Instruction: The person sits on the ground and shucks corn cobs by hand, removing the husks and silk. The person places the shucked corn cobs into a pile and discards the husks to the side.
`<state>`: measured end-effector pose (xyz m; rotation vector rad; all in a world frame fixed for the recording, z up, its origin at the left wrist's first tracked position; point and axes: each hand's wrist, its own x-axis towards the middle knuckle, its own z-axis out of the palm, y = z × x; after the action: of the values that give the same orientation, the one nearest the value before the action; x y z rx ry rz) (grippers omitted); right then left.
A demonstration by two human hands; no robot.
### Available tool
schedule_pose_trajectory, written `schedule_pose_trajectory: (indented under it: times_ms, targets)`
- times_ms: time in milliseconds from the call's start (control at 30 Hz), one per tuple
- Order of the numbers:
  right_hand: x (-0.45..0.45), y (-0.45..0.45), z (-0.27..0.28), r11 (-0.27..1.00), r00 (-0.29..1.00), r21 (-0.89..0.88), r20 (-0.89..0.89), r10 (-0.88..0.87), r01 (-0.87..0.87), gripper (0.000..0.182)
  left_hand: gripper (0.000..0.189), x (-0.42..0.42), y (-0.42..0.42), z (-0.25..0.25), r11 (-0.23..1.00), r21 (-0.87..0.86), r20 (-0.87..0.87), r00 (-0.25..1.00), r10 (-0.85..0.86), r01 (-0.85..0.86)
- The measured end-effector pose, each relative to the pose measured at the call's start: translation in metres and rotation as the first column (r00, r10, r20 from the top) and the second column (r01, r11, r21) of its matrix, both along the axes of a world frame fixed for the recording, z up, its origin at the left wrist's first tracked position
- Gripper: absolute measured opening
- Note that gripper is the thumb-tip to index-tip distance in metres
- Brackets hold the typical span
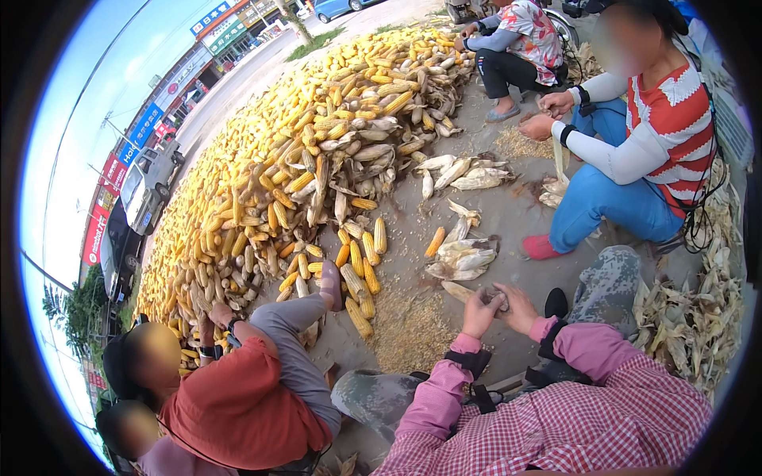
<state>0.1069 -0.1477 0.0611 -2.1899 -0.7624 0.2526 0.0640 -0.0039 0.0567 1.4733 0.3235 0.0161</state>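
Observation:
Between my knees, my left hand and my right hand meet on an ear of corn. Its pale end sticks out past my left fingers toward the upper left. Brownish husk or silk shows between my fingertips, and the rest of the ear is covered by my hands. Just beyond lie pale husked ears, with a bare yellow cob beside them. Loose kernels are scattered on the ground left of my hands. Several bare yellow ears lie farther left.
A large heap of corn spreads ahead and left. One person in a red shirt sits close on my left. Another in striped clothing sits ahead on my right, with husks piled nearby. A third person crouches farther off.

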Motion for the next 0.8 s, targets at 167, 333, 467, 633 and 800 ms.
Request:
schedule_pose_trajectory:
  times_ms: [167,333,467,633,800]
  targets:
    - [0.011,0.0,-0.03,0.968,0.965,0.204,-0.246,-0.095,0.147,0.053,0.042,-0.013,-0.002,0.027,0.992,0.076,0.073,0.993,0.091,-0.097]
    - [0.017,0.005,-0.031,0.857,0.877,0.411,-0.471,-0.093,0.311,0.045,0.071,-0.035,0.016,-0.008,0.98,0.173,-0.099,0.991,-0.086,0.102]
    - [0.019,0.002,-0.025,0.866,0.877,0.379,-0.464,-0.126,0.325,0.047,0.075,-0.035,0.01,-0.012,0.984,-0.041,-0.176,0.968,-0.176,0.171]
    - [0.031,-0.009,-0.037,0.836,0.848,0.352,-0.479,-0.225,0.421,0.042,0.07,-0.03,0.002,-0.021,0.994,0.103,-0.152,0.988,-0.013,0.028]
    - [0.029,-0.006,-0.018,0.823,0.808,0.299,-0.516,-0.285,0.482,0.032,0.072,-0.032,0.005,-0.029,0.939,0.343,-0.107,0.992,0.068,-0.028]
